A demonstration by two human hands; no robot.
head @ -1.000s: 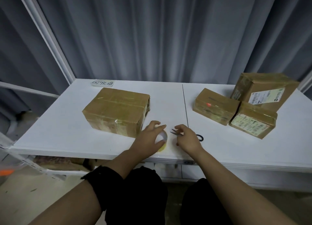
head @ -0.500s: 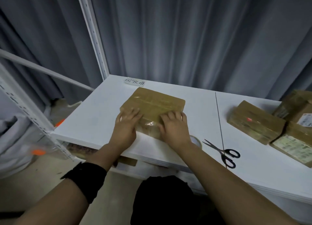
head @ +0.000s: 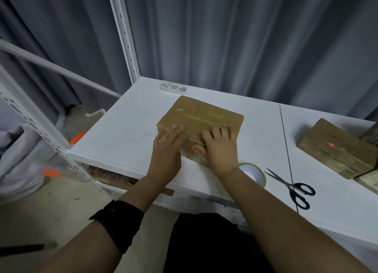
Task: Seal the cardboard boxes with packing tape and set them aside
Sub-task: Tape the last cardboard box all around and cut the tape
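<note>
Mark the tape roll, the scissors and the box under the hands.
tape roll [head: 262, 177]: head view, right side of the ring.
scissors [head: 291, 187]: head view, at the pivot.
box [head: 206, 115]: head view, taped top face.

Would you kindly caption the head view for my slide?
Left hand and right hand press a taped cardboard box on the white table; tape roll and scissors lie nearby.

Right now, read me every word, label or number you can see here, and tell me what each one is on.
"回收堆": handwritten on the white slip stuck at the back edge of the table.
Label on the box at the far right edge: too blurred to read.
The taped box in the middle: no print visible.
The box with the red spot: nothing legible.
</note>
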